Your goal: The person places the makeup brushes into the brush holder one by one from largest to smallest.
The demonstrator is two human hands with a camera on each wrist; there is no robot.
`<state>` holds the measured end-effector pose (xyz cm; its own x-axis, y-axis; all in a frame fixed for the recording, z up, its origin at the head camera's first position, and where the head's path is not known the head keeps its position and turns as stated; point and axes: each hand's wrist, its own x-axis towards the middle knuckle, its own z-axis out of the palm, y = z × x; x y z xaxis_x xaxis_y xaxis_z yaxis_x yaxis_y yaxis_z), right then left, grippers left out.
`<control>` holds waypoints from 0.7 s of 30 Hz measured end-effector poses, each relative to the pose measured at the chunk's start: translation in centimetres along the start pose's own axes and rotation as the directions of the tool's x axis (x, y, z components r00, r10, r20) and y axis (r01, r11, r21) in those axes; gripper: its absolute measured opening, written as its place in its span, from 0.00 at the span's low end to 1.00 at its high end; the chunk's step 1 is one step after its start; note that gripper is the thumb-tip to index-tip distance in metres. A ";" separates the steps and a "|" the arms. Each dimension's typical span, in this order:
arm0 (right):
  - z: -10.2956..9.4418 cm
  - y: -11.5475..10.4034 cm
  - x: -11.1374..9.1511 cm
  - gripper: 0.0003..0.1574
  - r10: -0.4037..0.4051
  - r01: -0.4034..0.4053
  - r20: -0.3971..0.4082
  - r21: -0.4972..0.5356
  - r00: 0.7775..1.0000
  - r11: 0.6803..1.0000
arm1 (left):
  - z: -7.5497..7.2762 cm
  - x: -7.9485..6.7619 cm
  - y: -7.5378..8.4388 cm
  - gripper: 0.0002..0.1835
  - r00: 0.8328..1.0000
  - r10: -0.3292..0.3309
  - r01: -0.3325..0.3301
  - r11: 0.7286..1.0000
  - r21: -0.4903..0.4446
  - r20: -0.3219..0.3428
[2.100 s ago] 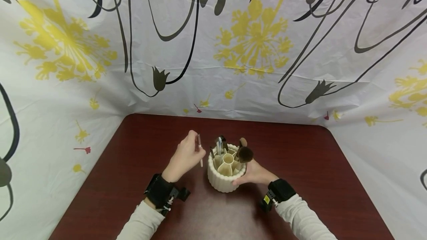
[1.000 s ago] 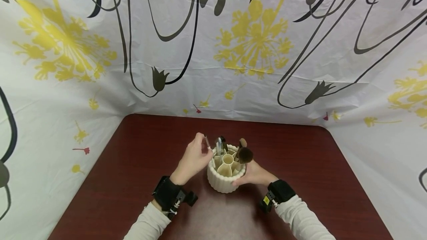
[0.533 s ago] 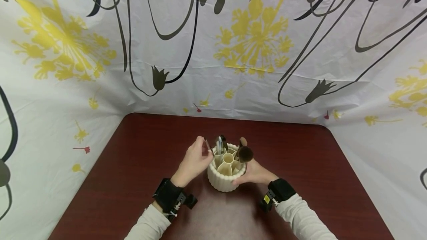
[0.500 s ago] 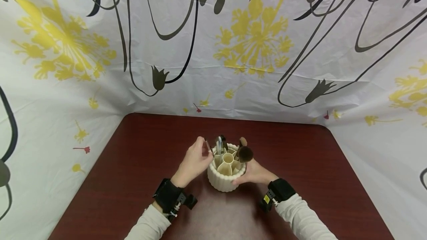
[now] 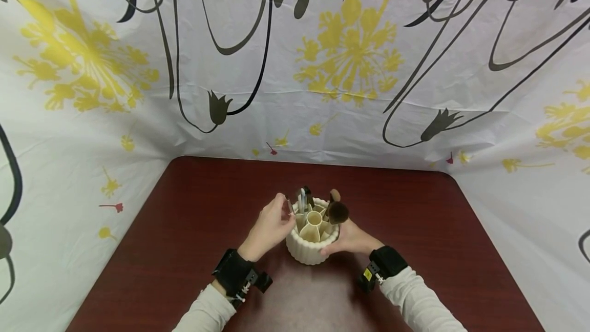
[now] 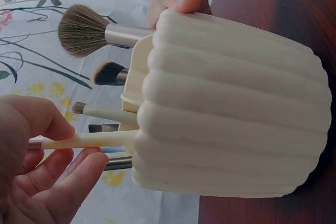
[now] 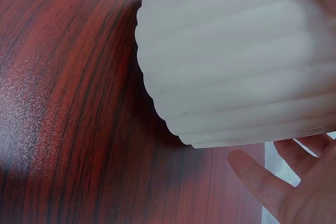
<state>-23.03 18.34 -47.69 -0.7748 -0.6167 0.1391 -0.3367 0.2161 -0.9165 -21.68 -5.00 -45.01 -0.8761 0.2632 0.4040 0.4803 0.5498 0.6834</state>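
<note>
A cream fluted brush holder (image 5: 306, 251) with several compartments stands upright on the table. My left hand (image 5: 269, 225) pinches a thin makeup brush (image 6: 89, 140) by its cream handle, between thumb and fingers. In the left wrist view the handle's lower end goes in behind the holder's scalloped rim; its tip is hidden. My right hand (image 5: 354, 239) grips the holder's right side, thumb toward the front; the right wrist view shows its fingers (image 7: 257, 179) around the holder wall. A large fluffy brush (image 6: 84, 31) and a smaller angled brush (image 6: 109, 73) stand in the holder.
The dark red wooden table (image 5: 216, 183) has rounded far corners. A white patterned cloth (image 5: 276, 76) hangs behind it and at both sides. More slim tools (image 5: 302, 200) stand at the back left of the holder.
My left hand has moved right, from beside the holder to its left rim, then slightly down, lowering the brush into it. The right hand and the holder have stayed in place.
</note>
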 end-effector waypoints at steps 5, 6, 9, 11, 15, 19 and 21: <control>0.0 -0.3 0.0 0.70 0.012 -0.012 -0.002 -0.018 1.000 1.000 | 0.3 -0.2 -0.1 0.11 1.000 0.000 0.000 1.000 0.018 0.016; 0.0 -0.3 0.0 0.70 0.009 -0.009 -0.003 -0.020 1.000 1.000 | 0.3 -0.2 -0.2 0.11 1.000 0.001 -0.001 1.000 0.023 0.021; 0.0 -0.3 0.0 0.69 -0.014 0.014 0.000 -0.020 1.000 1.000 | 0.5 -0.3 -0.3 0.11 0.999 0.011 -0.013 0.999 0.038 0.034; 0.0 -0.4 0.0 0.69 -0.025 0.026 0.002 -0.020 1.000 0.999 | 0.6 -0.3 -0.3 0.11 0.999 0.010 -0.012 0.999 0.040 0.047; 0.0 -0.7 0.1 0.67 -0.030 0.030 0.001 -0.019 1.000 0.999 | 0.6 -0.4 -0.3 0.11 0.997 0.005 -0.008 0.999 0.047 0.073; 0.0 -0.9 0.1 0.65 -0.018 0.018 0.006 -0.011 1.000 1.000 | 0.6 -0.4 -0.3 0.11 0.996 0.014 -0.020 0.998 0.065 0.093; 0.0 -1.0 0.1 0.64 -0.011 0.011 0.010 -0.008 1.000 1.000 | 0.7 -0.4 -0.3 0.11 0.994 0.015 -0.023 0.997 0.072 0.106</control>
<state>-22.81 18.08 -46.79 -0.7656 -0.6266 0.1458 -0.3500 0.2154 -0.9117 -21.48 -4.76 -45.80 -0.8682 0.3539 0.3480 0.4961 0.5989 0.6286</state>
